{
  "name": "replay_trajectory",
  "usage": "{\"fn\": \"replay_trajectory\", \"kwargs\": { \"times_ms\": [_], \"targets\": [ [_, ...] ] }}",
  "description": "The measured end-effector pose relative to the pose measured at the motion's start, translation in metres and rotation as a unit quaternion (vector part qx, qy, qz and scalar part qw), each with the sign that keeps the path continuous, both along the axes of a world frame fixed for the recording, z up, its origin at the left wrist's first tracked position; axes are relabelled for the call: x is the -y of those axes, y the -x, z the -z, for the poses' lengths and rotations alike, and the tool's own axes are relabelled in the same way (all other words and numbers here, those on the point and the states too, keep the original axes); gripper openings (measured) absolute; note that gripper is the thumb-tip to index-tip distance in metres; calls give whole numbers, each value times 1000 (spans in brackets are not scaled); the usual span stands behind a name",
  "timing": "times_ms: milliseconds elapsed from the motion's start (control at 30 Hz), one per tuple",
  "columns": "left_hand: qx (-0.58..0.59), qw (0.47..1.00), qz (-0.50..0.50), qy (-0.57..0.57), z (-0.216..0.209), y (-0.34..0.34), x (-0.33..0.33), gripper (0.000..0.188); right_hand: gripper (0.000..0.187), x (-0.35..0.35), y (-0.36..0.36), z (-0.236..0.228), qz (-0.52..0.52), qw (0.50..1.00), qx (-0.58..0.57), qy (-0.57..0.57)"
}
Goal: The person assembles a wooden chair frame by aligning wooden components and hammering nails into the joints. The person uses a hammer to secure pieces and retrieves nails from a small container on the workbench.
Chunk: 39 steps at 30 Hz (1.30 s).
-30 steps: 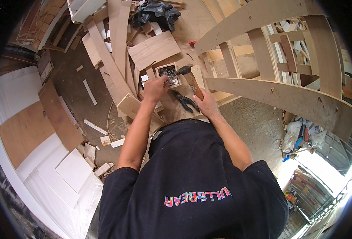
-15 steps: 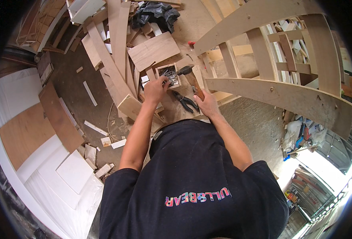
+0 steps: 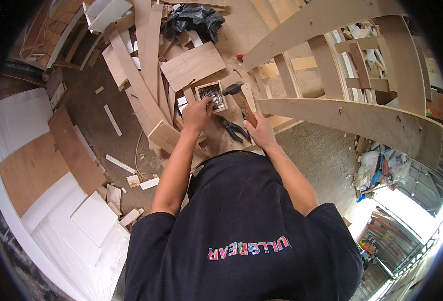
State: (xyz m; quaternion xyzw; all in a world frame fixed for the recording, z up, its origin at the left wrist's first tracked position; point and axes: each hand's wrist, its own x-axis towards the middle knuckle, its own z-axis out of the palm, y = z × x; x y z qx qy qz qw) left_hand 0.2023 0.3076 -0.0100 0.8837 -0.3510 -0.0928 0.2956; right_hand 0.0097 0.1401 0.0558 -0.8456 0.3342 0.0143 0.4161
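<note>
My right hand is wrapped round the wooden handle of a hammer, whose dark metal head points away to the left. At the near edge of a small square wooden box, my left hand has its fingers drawn together over the rim. Thin metal nails lie in the box. Whether the left fingers pinch a nail is too small to make out. Between my hands, just nearer than the box, rests a pair of pliers with black handles.
A wooden frame with slats stands on the right. Beyond the box lies a plywood panel, with a black plastic bag behind it. Long boards are piled to the left; white sheets lie further left. Offcuts litter the floor.
My left hand has shifted very slightly at the nail box, its fingers still together. The right hand and hammer stay almost where they were.
</note>
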Motion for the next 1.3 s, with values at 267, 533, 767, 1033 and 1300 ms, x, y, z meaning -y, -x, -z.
{"fn": "replay_trajectory", "kwargs": {
  "times_ms": [267, 533, 767, 1033, 1300],
  "targets": [
    [-17, 999, -34, 23, -5, 14, 11, 21, 37, -5, 12, 3, -1, 1000, 3, 27],
    [-58, 983, -117, -127, -23, 13, 46, 27, 32, -20, 38, -5, 0, 1000, 2, 11],
    [-98, 978, -136, -125, -19, 12, 46, 24, 34, -21, 51, -12, 34, 999, 33, 6],
    [-277, 947, -151, 69, -3, 1, 11, 28, 36, -26, 61, -14, 60, 995, 76, 0],
    [-636, 716, -181, 223, -71, 18, -31, 15, 36, -47, 76, -33, 74, 996, 49, -10]
  ]
}}
